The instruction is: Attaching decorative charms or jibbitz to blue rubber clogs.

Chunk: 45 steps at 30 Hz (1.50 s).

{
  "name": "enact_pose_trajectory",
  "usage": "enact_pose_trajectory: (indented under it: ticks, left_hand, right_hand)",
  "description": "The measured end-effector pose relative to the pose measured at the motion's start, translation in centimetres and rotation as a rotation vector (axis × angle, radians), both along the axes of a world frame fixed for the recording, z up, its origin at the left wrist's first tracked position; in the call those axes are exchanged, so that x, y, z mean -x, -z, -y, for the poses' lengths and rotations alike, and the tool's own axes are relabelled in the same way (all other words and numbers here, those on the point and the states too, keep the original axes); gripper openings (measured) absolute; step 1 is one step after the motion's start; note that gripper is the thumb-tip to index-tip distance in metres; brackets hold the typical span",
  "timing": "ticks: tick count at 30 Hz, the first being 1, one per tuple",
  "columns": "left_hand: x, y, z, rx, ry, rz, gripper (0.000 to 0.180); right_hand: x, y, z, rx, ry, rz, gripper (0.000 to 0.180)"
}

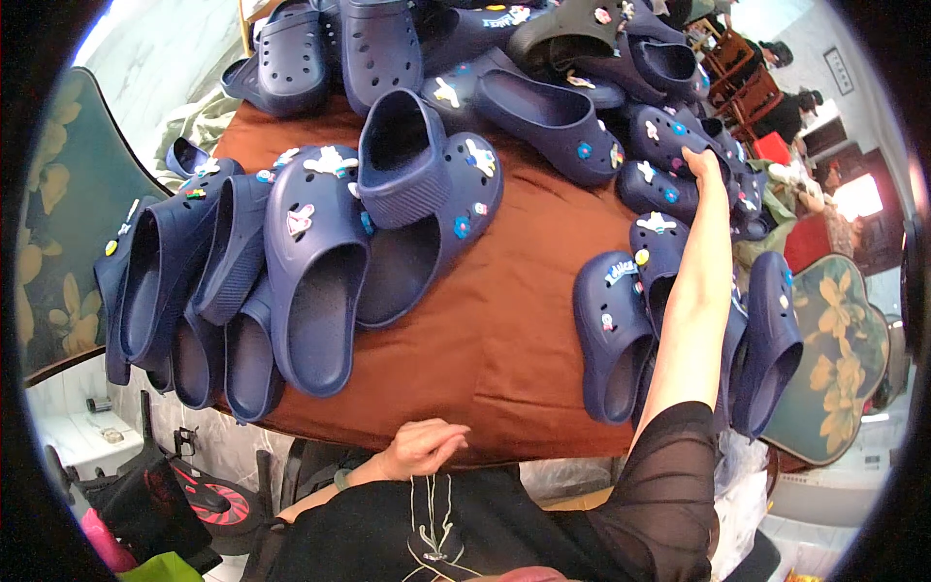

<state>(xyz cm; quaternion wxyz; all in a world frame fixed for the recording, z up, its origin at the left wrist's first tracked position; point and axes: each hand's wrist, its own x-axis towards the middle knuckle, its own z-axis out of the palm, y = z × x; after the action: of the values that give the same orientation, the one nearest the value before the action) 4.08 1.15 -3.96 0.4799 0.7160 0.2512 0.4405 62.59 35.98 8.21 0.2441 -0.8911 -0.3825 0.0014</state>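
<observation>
My right hand (705, 163) reaches to the far right and closes on a navy clog (667, 136) in the pile, its thumb on the upper; the other fingers are mostly hidden. Another navy clog with a blue flower charm (659, 191) lies just below it. My left hand (424, 449) rests at the table's near edge, fingers curled together, with nothing seen in them. Pale cords (432, 519) hang from my dark top just below that hand. A navy clog with rabbit-like charms (320, 272) leads a row on the left.
A brown cloth (529, 320) covers the table. More charm-studded clogs (611, 335) stand under my right forearm; others (383, 53) pile up at the far edge. Floral-backed chairs (834, 359) flank both sides. A black and red wheel (218, 500) shows at lower left. People (786, 114) are in the background.
</observation>
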Motion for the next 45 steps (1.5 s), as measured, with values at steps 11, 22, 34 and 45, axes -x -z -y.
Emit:
enact_pose_trajectory:
  ticks: [11, 22, 34, 45]
  left_hand:
    - [-0.1, 0.0, -0.2, -0.039, -0.028, 0.002, 0.018]
    - [-0.3, -0.5, 1.1, 0.081, -0.093, 0.019, 0.011]
    - [-1.3, -5.3, 3.1, 0.408, 0.213, 0.12, 0.124]
    - [2.3, -3.8, 0.5, 0.244, 0.097, -0.086, 0.091]
  right_hand:
    - [5.2, -2.3, 0.8, -0.374, -0.219, 0.155, 0.036]
    - [23.2, -16.0, 15.2, -1.015, -0.667, -0.971, 0.021]
    - [42.2, 1.9, 38.2, -0.727, -0.472, -1.369, 0.031]
    - [43.2, 3.3, 45.9, -0.296, -0.828, -0.8, 0.028]
